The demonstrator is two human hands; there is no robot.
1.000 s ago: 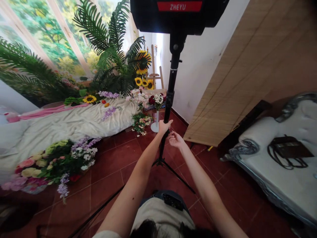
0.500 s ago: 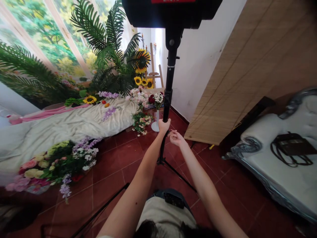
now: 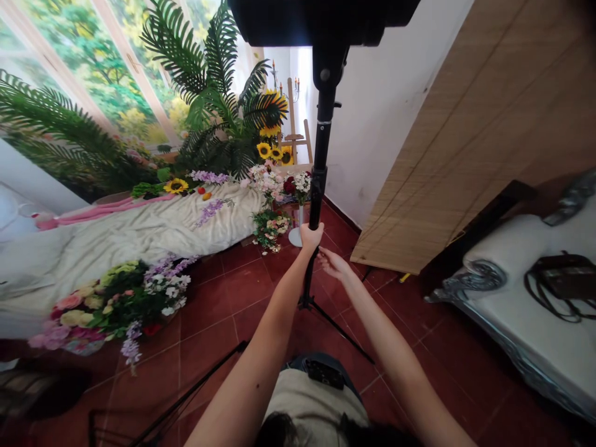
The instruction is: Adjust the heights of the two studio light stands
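The left hand (image 3: 311, 237) is clenched around the black pole of a light stand (image 3: 318, 180) at mid-frame, its grip firm around the tube. Lower down, the right hand (image 3: 333, 264) is open just beside the pole, its fingers (image 3: 325, 254) slightly curled; I cannot tell whether they touch it. The left hand hides that stretch of pole. The lamp head (image 3: 321, 18) is cut off by the top edge, while the tripod legs (image 3: 339, 332) splay over red floor tiles (image 3: 209, 304) at lower centre
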